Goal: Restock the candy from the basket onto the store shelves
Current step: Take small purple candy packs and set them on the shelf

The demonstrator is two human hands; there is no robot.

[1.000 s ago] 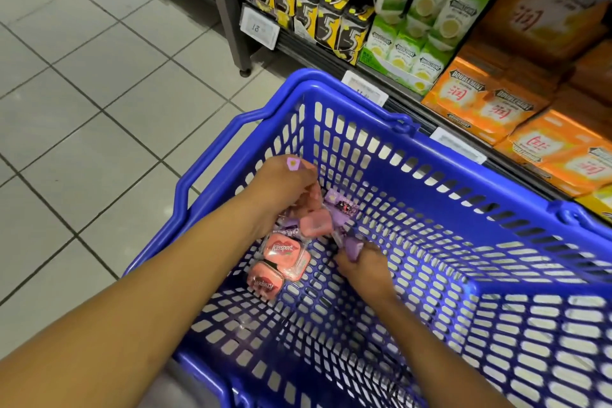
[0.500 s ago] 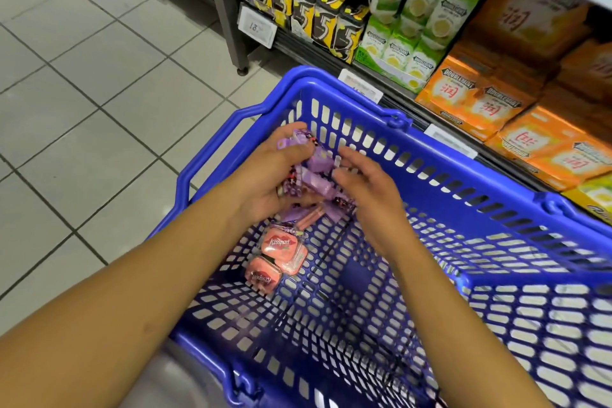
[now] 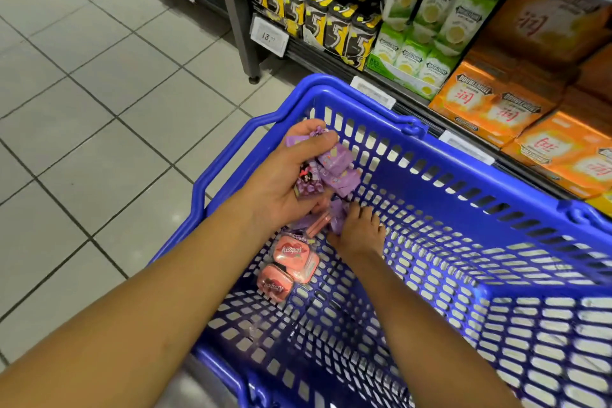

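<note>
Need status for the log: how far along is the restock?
Early. Nothing shows as shelved yet. In hand: left hand grips purple candy packets; right hand reaches for more in the blue plastic basket. Left: pink candy tins on the basket floor, then shelving.

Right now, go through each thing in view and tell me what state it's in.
Left hand: palm up, holds a bunch of purple candy packs.
Right hand: down in the basket, fingers on loose purple packs.
Pink tins: lying on the basket floor.
Blue basket: nearly empty.
Shelves: stocked with gum boxes.
</note>
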